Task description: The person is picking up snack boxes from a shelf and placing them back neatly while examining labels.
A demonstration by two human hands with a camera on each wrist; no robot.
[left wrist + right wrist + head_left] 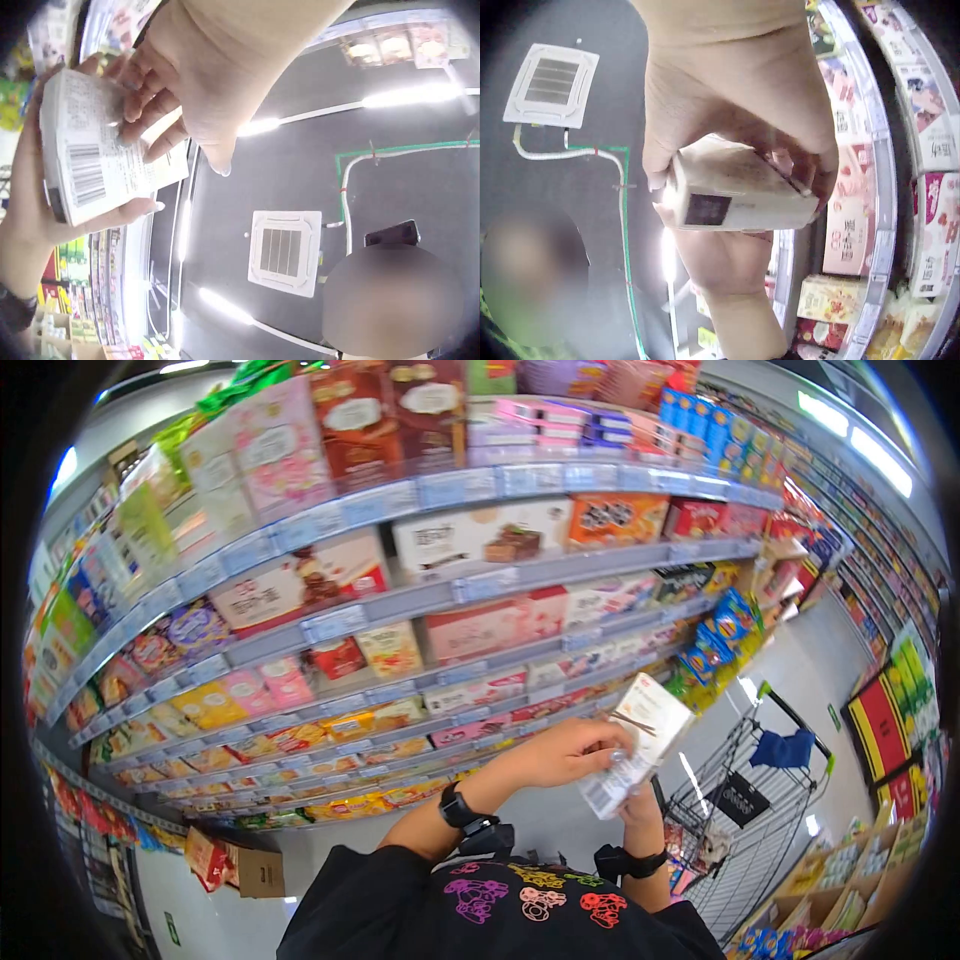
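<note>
A white box with brown sticks pictured on its front is held in front of the chest. From below, my right hand grips it; the right wrist view shows that hand spanning the box, fingers and thumb on opposite sides. My left hand lies over the front in the head view. In the left wrist view, this hand has loosely bent fingers at the box, its thumb away from the surface. A barcode and small print show there.
Shelves of boxed and bagged snacks stretch across the front. At the right stands a wire shopping cart, with a blue cloth over its edge. An open carton sits on the floor at the lower left.
</note>
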